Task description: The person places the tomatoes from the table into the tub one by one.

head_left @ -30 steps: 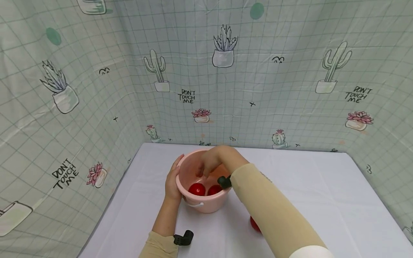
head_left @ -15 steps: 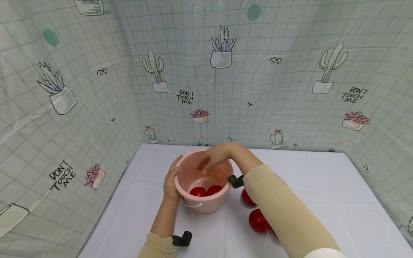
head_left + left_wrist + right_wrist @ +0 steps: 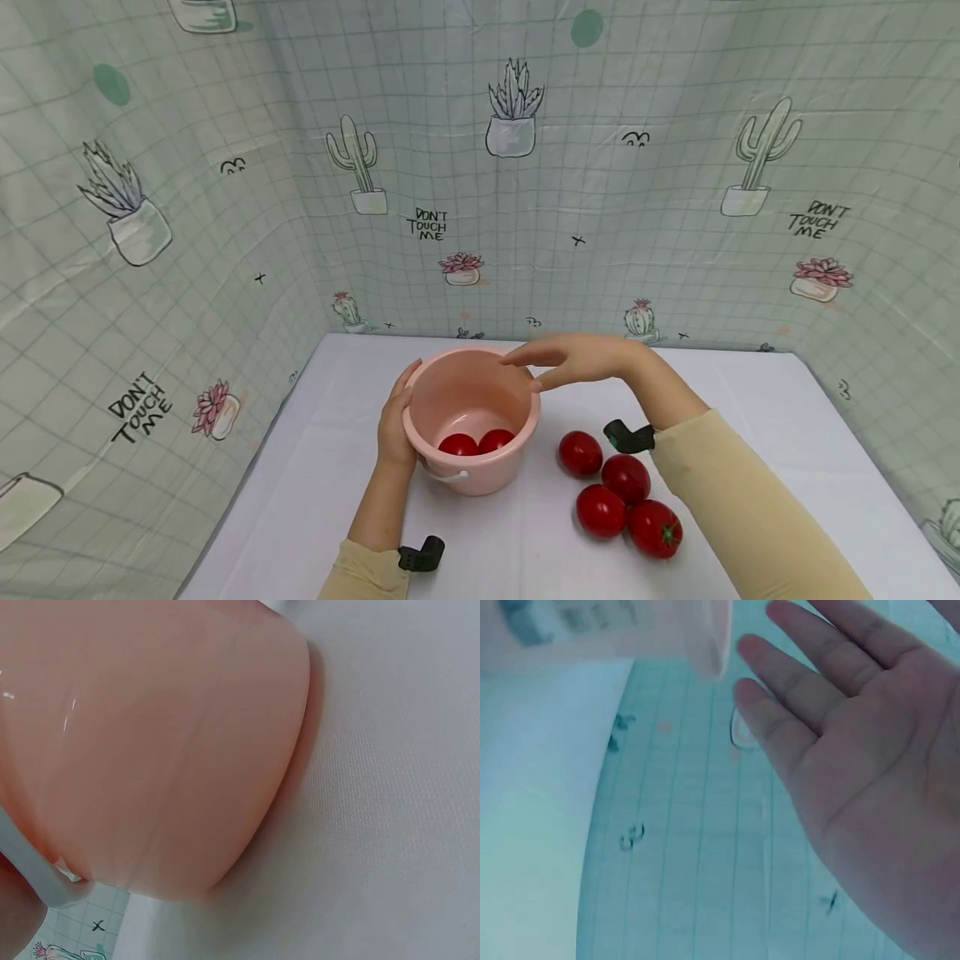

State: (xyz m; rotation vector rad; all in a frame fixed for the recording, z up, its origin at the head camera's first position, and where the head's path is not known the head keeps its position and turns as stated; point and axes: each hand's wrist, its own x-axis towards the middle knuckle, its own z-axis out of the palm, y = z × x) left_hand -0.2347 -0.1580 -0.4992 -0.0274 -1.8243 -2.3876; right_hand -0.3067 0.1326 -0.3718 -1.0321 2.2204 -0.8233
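Bucket [image 3: 468,387] left of four tomatoes [image 3: 601,512]

We see the left hand [image 3: 395,425] clasping its left side, the right hand [image 3: 585,358] empty, fingers [image 3: 784,671] apart, by the right rim [image 3: 536,411]; we would brace firmly while fingertips [image 3: 513,359] clear the rim.

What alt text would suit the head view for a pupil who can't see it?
A person's left hand holds a pink bucket with two red tomatoes showing inside, the open right hand at its rim. Four more tomatoes lie right of it on a white tabletop, before a cactus-print cloth.
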